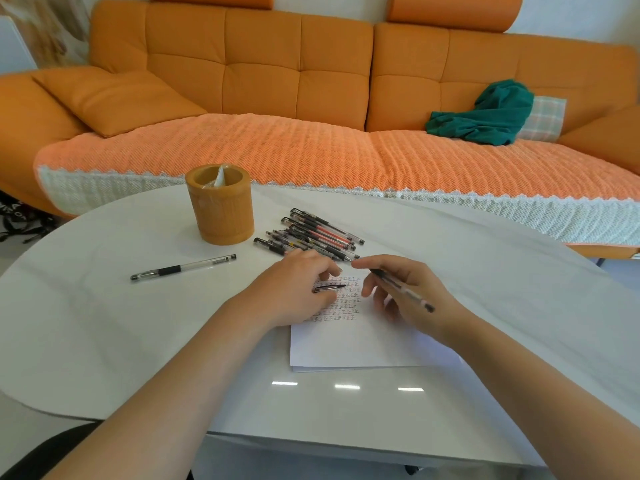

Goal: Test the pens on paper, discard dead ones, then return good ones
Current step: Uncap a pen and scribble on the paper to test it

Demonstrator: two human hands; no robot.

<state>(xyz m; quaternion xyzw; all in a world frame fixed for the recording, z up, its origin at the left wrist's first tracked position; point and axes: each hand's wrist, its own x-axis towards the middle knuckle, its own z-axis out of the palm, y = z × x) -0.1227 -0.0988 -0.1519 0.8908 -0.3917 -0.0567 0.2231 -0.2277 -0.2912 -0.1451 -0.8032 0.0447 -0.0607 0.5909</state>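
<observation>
A white sheet of paper lies on the table, its upper part covered with rows of small written marks. My left hand rests on the sheet and pinches a black pen cap. My right hand grips an uncapped clear pen, its tip pointing toward the cap. Several capped pens lie in a pile just beyond my hands. One more capped pen lies apart to the left. A round bamboo pen holder stands behind it.
The white oval table ends close to an orange sofa with a textured throw. A green cloth lies on the sofa at the right. The holder has a crumpled wrapper inside.
</observation>
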